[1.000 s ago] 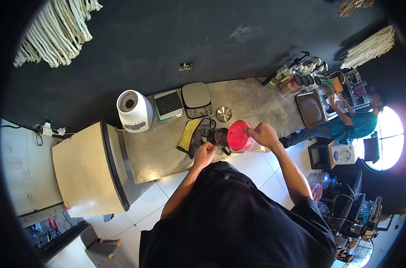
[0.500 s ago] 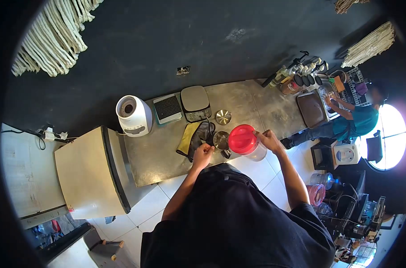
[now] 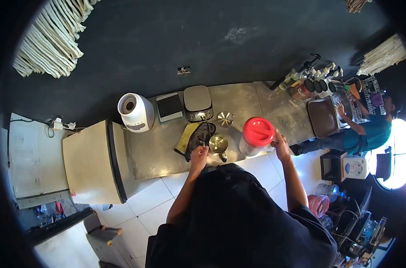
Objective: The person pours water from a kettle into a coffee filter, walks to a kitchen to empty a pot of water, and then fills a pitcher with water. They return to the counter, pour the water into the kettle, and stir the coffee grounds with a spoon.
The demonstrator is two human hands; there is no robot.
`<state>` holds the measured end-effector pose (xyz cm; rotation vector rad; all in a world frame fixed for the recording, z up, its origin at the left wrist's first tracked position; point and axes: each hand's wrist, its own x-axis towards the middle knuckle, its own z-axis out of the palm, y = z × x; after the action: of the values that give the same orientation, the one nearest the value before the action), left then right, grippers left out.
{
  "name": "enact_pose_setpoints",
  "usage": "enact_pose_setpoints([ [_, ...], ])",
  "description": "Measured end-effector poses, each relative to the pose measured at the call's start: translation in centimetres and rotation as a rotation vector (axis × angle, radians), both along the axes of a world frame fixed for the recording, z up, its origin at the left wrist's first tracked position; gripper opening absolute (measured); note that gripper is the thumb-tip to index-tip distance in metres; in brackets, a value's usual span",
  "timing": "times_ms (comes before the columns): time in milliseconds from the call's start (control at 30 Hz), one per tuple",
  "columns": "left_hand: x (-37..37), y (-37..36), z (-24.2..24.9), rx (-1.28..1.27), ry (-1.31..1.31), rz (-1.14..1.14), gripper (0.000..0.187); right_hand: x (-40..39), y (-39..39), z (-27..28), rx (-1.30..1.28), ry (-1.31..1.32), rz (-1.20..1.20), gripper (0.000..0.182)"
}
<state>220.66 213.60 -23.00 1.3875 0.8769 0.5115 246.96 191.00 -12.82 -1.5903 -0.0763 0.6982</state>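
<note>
My right hand [image 3: 280,144] is closed on the handle of a clear pitcher with a red lid [image 3: 258,131], near the counter's front edge. My left hand [image 3: 199,156] is closed at the lower end of a black and yellow cloth or bag [image 3: 194,137]; what its fingers pinch is too small to make out. Between the hands a metal cup [image 3: 218,144] stands with its handle towards me. Behind the cup lies a round metal lid [image 3: 225,119].
On the steel counter [image 3: 158,152] are a white appliance [image 3: 136,112], a dark grid-topped device [image 3: 169,106] and a scale [image 3: 197,103]. Farther right are bottles and jars [image 3: 303,89], a brown tray [image 3: 322,117] and a person at a sink [image 3: 368,131]. A fridge [image 3: 91,161] stands left.
The red-lidded pitcher and my right hand have moved right, away from the metal cup. My left hand has shifted slightly left and down. The view has shifted a little.
</note>
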Motion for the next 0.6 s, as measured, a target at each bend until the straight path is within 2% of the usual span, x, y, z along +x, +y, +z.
enact_pose_setpoints([
  [100,-0.7,-1.0,0.2,-0.047,0.051,0.031,0.035,2.0,0.6,0.3,0.158,0.035,-0.02,0.036],
  [233,-1.1,-3.4,-1.5,-0.145,0.059,0.154,0.033,5.7,2.4,-2.1,0.217,-0.024,-0.133,0.035],
  [300,-1.4,-4.7,-2.0,-0.234,-0.05,0.279,0.026,7.9,3.8,-3.4,0.182,-0.036,-0.152,0.035],
  [400,-2.1,-6.3,-1.5,-0.212,0.045,0.263,0.018,10.3,7.3,-4.1,0.348,-0.06,-0.222,0.034],
  [500,-2.7,-8.0,-1.7,-0.177,0.048,0.281,0.014,12.2,10.5,-4.4,0.34,-0.063,-0.277,0.034],
  [600,-2.3,-9.5,-1.4,-0.219,0.089,0.361,0.012,13.8,12.6,-4.9,0.367,-0.094,-0.196,0.037],
])
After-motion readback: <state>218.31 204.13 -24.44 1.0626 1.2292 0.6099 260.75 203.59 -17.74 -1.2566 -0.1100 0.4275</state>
